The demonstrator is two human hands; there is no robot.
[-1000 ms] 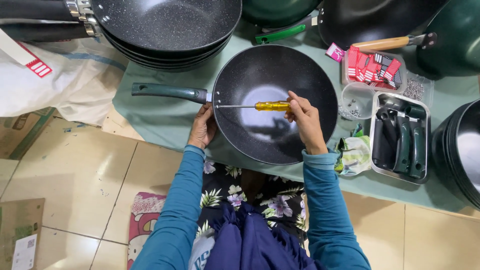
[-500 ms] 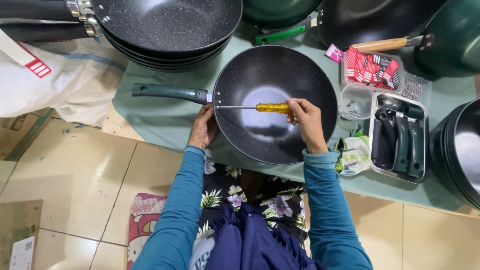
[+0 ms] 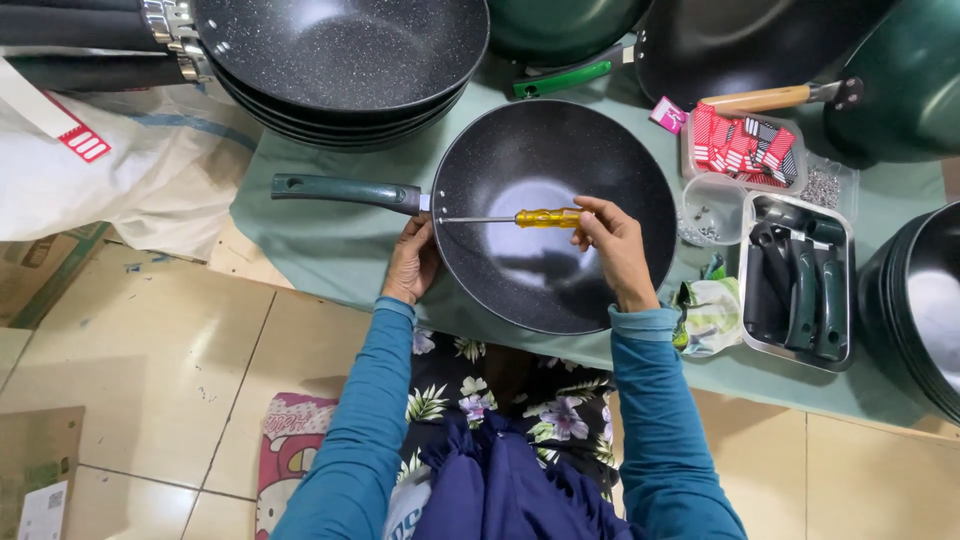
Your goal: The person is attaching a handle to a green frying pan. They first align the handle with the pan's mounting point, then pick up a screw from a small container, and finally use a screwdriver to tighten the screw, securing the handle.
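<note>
A black speckled wok (image 3: 540, 170) with a dark green handle (image 3: 345, 190) lies on the green cloth in front of me. My left hand (image 3: 412, 262) grips the wok's rim just below where the handle joins. My right hand (image 3: 610, 245) holds a screwdriver with a yellow handle (image 3: 545, 217) flat inside the wok. Its thin metal shaft points left, with the tip at the wok's inner wall by the handle joint.
A stack of black woks (image 3: 340, 60) sits at the back left, more pans at the back and right (image 3: 920, 300). A metal tray of green handles (image 3: 800, 290), a tub of red tags (image 3: 745, 150), a small tub of screws (image 3: 712, 212) and a white sack (image 3: 130, 170) lie around.
My right hand has turned slightly on the screwdriver handle. The wok, the left hand and the screwdriver's position stay the same.
</note>
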